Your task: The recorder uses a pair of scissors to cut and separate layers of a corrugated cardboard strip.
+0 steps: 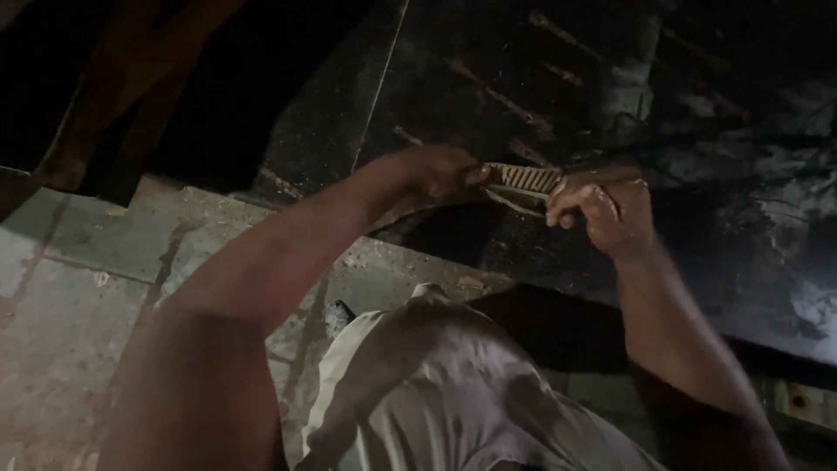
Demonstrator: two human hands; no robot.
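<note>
My left hand (440,170) and my right hand (603,208) hold the two ends of a short, pale ribbed strip (523,180) between them, above a black, wet-looking slab (680,105). The left fingers pinch its left end. The right fingers are curled around its right end, and a thin pale piece hangs just under the strip. My bare forearms reach forward from the bottom of the view over my knee in pale cloth (436,392). The light is dim and the strip's material cannot be made out.
A worn grey concrete floor (78,288) with stains lies to the left and below. The black slab's edge (453,262) runs diagonally across the middle. A brown wooden board (105,96) leans at the upper left. A small pale fitting (798,399) sits at the lower right.
</note>
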